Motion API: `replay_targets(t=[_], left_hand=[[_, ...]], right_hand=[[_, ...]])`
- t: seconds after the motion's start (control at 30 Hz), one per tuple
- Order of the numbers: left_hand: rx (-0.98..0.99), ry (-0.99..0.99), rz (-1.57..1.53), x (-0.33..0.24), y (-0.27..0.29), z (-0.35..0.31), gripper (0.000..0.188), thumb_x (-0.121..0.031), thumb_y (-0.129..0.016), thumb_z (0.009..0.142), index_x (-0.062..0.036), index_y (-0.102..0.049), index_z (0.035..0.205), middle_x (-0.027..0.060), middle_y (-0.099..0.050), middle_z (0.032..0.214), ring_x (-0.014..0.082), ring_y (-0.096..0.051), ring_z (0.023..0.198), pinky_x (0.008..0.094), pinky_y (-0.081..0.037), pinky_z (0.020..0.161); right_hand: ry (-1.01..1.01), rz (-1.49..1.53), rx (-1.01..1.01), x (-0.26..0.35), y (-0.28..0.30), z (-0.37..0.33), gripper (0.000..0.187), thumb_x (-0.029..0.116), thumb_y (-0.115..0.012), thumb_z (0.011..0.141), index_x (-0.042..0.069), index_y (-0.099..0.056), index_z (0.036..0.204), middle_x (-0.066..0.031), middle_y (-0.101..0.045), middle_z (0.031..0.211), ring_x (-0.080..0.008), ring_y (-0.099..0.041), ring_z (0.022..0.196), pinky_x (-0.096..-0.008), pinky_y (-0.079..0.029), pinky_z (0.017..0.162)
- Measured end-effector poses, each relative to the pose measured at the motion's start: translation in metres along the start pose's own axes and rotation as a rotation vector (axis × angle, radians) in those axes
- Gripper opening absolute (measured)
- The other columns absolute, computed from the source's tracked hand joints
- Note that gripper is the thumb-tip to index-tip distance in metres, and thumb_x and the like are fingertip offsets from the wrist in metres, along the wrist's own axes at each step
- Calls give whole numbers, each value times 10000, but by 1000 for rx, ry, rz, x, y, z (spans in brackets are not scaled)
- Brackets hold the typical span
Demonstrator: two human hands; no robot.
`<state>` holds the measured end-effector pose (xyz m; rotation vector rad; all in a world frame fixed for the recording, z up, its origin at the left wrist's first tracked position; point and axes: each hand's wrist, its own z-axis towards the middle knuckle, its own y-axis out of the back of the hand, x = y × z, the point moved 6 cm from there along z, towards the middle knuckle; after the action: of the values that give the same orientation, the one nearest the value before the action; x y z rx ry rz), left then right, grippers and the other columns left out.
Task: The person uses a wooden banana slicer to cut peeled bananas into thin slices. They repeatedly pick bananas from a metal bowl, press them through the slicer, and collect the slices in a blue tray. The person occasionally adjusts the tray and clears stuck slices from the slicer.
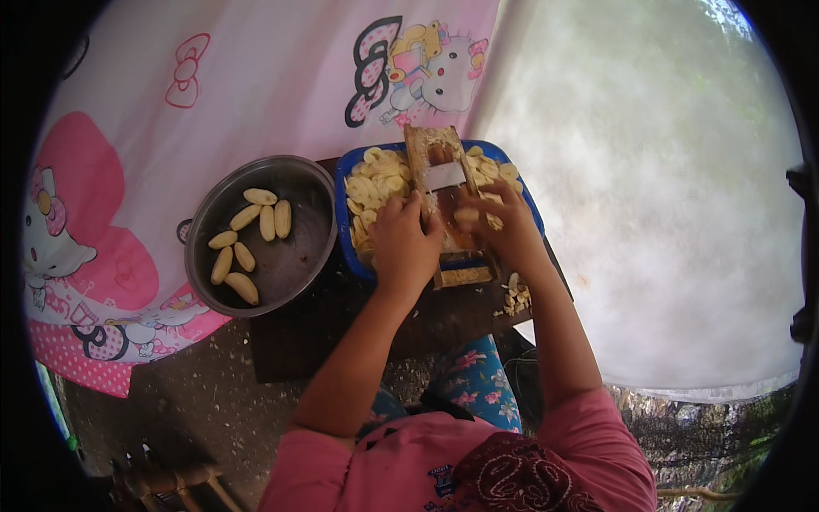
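Note:
A wooden slicer [419, 158] with a flat metal blade plate [444, 177] lies across a blue basin [343, 175]. Pale banana slices [372, 186] fill the basin on both sides of it. My left hand [407, 245] grips the slicer's left edge, thumb toward the board. Over the board's lower right part, my right hand [510, 226] is closed with curled fingers, slightly blurred. Whatever it presses against the board is mostly hidden under the fingers.
A round metal basin [299, 282] with several peeled bananas [268, 223] stands left of the blue one, on a dark table [341, 337]. Small pale scraps [516, 294] lie near the table's right edge. A pink printed curtain [264, 85] and a whitish sheet [648, 196] hang around.

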<state>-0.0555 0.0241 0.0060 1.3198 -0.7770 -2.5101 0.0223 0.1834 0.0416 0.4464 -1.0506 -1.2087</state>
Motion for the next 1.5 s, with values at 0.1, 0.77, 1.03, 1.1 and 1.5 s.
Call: replay_targets(t=[0.1, 0.77, 1.03, 1.1, 1.5], left_hand=[[22, -3, 49, -4, 1, 1, 444, -216, -636, 858, 7, -621, 1241, 138, -588, 1039, 314, -565, 1055, 459, -413, 942], [316, 380, -717, 16, 91, 95, 353, -178, -628, 900, 25, -672, 1186, 95, -707, 927, 140, -677, 784, 272, -546, 676], [329, 365, -845, 1, 119, 100, 381, -161, -598, 921, 84, -624, 1212, 147, -707, 1005, 178, -709, 779, 252, -574, 646], [333, 355, -876, 0, 119, 95, 383, -151, -592, 924, 94, -617, 1217, 156, -704, 1012, 185, -710, 790, 252, -576, 648], [223, 400, -943, 4, 129, 91, 381, -170, -589, 938, 71, -612, 1232, 136, -697, 1015, 158, -694, 809, 246, -572, 663]], right_hand=[[-74, 82, -14, -20, -15, 45, 353, 301, -790, 792, 185, -743, 1122, -127, -603, 1232, -327, -551, 1191, -414, -424, 1033], [-483, 719, -45, -66, -47, 104, 505, 437, -638, 941, -31, -595, 1123, -104, -704, 916, -177, -664, 868, -306, -497, 757], [-212, 411, 258, -2, -50, 73, 440, 390, -551, 1007, -16, -566, 1177, -92, -673, 1053, -190, -610, 1039, -316, -464, 909], [-176, 522, 295, 13, -43, 65, 431, 382, -545, 1012, -10, -564, 1191, -92, -670, 1060, -195, -608, 1061, -320, -465, 916], [-90, 505, 278, 31, -45, 58, 451, 388, -574, 988, -37, -585, 1140, -145, -667, 984, -220, -635, 954, -338, -480, 866]])
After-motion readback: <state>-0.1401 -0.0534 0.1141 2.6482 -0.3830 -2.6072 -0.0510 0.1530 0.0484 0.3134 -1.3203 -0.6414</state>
